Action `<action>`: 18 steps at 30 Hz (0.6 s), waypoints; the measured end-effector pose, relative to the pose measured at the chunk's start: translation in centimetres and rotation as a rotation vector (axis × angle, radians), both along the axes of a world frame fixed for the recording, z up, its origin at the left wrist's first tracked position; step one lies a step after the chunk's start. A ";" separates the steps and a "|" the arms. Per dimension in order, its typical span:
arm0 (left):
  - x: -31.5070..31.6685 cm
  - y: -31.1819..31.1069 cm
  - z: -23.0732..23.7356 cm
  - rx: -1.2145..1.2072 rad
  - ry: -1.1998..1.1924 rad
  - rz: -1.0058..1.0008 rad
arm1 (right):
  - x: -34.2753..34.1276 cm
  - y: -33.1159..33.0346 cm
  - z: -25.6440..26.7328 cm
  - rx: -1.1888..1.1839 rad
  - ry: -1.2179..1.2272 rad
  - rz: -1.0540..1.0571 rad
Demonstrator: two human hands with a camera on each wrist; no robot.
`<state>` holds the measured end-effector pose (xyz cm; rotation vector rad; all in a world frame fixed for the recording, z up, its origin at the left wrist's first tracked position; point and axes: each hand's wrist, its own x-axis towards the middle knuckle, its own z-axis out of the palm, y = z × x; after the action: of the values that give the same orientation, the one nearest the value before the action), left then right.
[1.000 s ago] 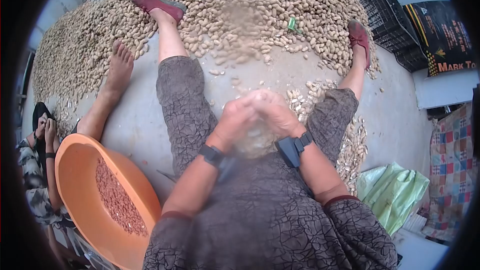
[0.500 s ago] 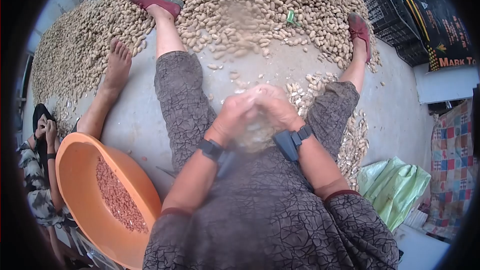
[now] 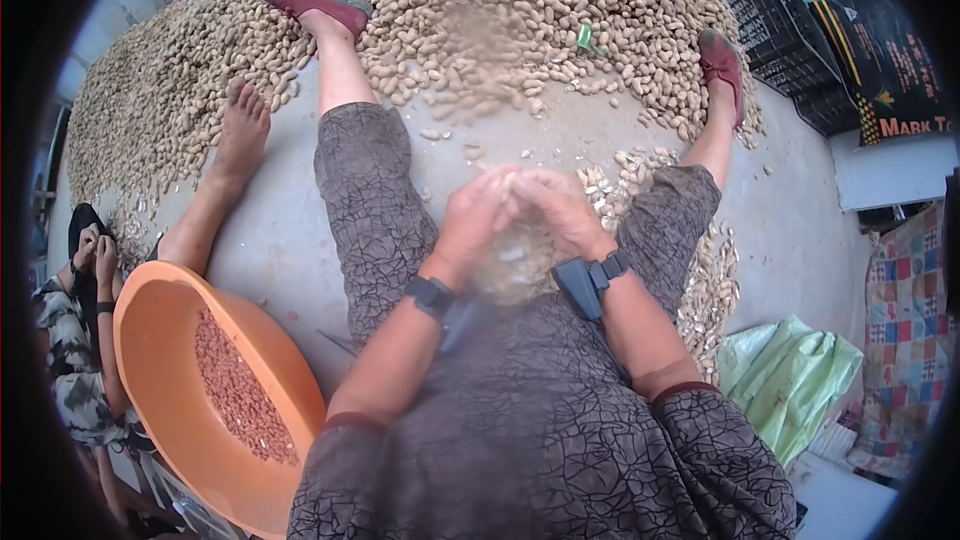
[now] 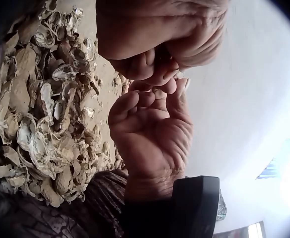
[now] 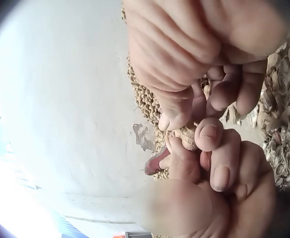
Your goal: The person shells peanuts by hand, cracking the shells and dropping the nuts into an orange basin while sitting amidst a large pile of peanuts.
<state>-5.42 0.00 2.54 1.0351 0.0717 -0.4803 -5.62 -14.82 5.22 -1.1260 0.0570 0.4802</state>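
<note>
- Far left in my head view: another person's hands (image 3: 92, 251), close together; then the orange basin (image 3: 291, 348), reddish kernels (image 3: 238, 385) inside.
- Left hand (image 3: 470, 223): I have it closed, fingers curled, tips pinching the peanut pod (image 5: 186, 137). A reddish kernel (image 5: 205, 159) shows among its fingers, just beside the pod.
- Pod: I see it at the fingertips, between both hands and clear of the palms; too blurred to find in head view.
- Peanut heap (image 3: 520, 0): beyond the hands, wide across the floor.
- Right hand (image 3: 567, 217): I have it nearly closed, its tips on the pod's other side, meeting the left hand's; the remaining fingers curl in.
- Empty shells (image 3: 708, 290): on the floor, around the right trouser leg (image 3: 665, 230).
- Far right: green sack (image 3: 790, 380) low, black crate (image 3: 775, 40) up by the heap, dark printed bag (image 3: 885, 70) against it.
</note>
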 end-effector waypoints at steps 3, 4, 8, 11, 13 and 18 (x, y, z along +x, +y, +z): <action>0.0 0.0 -0.5 0.055 -0.038 -0.032 | 0.1 -0.2 -0.3 -0.099 0.043 -0.027; 0.0 0.0 -0.6 0.055 -0.034 -0.031 | 0.2 -0.3 -0.6 -0.099 0.047 -0.026; 0.1 -0.1 -0.8 0.108 -0.133 -0.010 | 0.3 -0.2 -1.4 -0.052 0.019 -0.041; 0.0 -0.5 -0.9 0.158 -0.210 0.012 | 0.5 0.0 -1.7 -0.003 -0.008 -0.033; -0.2 -0.6 -0.9 0.188 -0.248 0.019 | 0.5 0.1 -1.7 -0.015 -0.026 -0.026; -0.7 -0.9 0.0 0.242 -0.236 0.125 | 0.2 0.9 -1.9 0.011 -0.024 -0.098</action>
<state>-6.07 -0.95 2.52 1.3099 -0.0163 -0.2364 -5.44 -13.95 3.30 -1.1128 0.0882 0.3790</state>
